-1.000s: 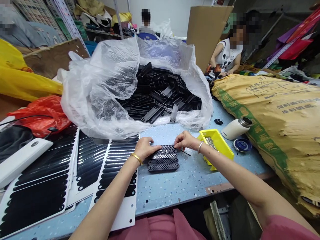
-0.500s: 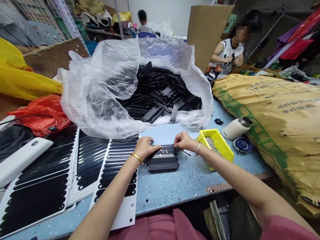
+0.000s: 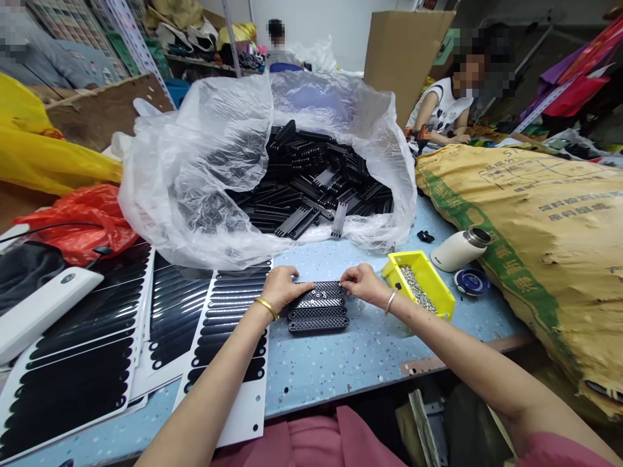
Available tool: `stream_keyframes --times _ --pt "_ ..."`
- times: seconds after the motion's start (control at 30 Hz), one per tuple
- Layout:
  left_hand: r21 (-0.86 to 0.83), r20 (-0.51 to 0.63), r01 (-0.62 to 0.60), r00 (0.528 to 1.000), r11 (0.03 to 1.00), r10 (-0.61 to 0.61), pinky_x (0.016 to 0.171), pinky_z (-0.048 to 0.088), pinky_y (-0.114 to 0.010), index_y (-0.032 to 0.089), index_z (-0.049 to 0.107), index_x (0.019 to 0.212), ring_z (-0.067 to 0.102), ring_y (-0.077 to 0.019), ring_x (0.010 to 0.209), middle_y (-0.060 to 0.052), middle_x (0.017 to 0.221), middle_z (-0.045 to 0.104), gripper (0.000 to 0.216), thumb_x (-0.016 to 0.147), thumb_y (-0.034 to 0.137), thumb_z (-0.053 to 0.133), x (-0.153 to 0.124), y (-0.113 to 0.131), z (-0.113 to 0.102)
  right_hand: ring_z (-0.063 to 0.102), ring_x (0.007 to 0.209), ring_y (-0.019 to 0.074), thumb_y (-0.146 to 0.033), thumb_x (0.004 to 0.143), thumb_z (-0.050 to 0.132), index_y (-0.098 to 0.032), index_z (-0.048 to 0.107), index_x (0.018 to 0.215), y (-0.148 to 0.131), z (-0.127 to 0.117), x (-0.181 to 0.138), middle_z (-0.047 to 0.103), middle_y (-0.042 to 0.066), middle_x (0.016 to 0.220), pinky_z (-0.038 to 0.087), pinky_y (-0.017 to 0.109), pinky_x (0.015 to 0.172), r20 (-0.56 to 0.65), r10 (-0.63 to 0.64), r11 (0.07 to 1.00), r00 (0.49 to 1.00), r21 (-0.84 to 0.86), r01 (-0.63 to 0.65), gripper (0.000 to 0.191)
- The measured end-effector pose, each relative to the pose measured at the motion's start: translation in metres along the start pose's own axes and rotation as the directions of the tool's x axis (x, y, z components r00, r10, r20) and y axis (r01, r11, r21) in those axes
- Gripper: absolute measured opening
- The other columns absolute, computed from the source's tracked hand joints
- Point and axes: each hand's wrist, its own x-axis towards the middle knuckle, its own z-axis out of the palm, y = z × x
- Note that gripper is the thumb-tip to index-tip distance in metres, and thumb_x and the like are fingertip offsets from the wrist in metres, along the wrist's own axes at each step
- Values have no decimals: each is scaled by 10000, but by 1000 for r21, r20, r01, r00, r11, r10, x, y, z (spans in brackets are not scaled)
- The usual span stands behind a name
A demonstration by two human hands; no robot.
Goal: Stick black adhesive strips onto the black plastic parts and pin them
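Yellow bin (image 3: 438,277) held metal bits (image 3: 417,288) | plastic bag (image 3: 219,117) behind-left held black bars (image 3: 316,185) | blue table (image 3: 331,370) below, wall (image 3: 335,26) behind | mesh bars (image 3: 319,312) sat left of bin: left hand (image 3: 281,287) spread against them, right hand (image 3: 364,284) pinched, hold unclear

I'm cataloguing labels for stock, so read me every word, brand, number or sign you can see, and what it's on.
"原料组成", as best I can read it: the yellow sack; the rest of its printing is too creased or blurred.
Unreadable: a small dark mark on the cream bottle.
I can read nothing else.
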Motion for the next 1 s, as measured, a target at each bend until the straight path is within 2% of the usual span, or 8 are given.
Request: stream_keyframes --times 0.17,0.27,0.53,0.7,1.0 --pt "13 0 -1 1000 1000 1 655 418 -301 170 733 866 649 -250 775 -73 756 709 550 633 663 654 1 -1 1 568 403 93 -120 697 634 -145 588 644 0 -2 0 586 -29 483 395 148 347 9 78 989 997 128 -78 74" --pt "11 0 -9 1000 1000 9 649 415 -303 165 734 862 650 -254 773 -75 750 708 561 633 670 650 1 -1 1 572 369 100 -169 716 659 -141 574 649 -1 -4 0 601 -14 489 384 148 287 39 115 974 993 190 -120 112" --pt "5 7 -2 1000 1000 2 662 417 -304 171 733 864 647 -249 785 -75 774 718 566 625 677 646 2 -2 1 598 378 106 -163 702 699 -133 569 645 -4 -4 1 614 -6 467 418 136 295 73 128 946 989 292 -144 145" --pt "1 -2 0 1000 1000 0 667 428 -303 169 737 867 650 -250 783 -74 761 712 553 625 659 655 1 -2 1 539 319 95 -86 649 690 -133 564 617 -7 -2 0 578 -24 390 389 138 279 77 144 947 987 280 -160 139" --pt "-207 69 81 995 975 -67 652 468 -295 142 733 820 654 -215 669 -42 622 677 391 602 467 746 5 -11 -5 541 321 102 -51 624 652 -142 554 599 -8 -1 1 562 -37 372 395 144 280 78 150 946 986 280 -166 136"
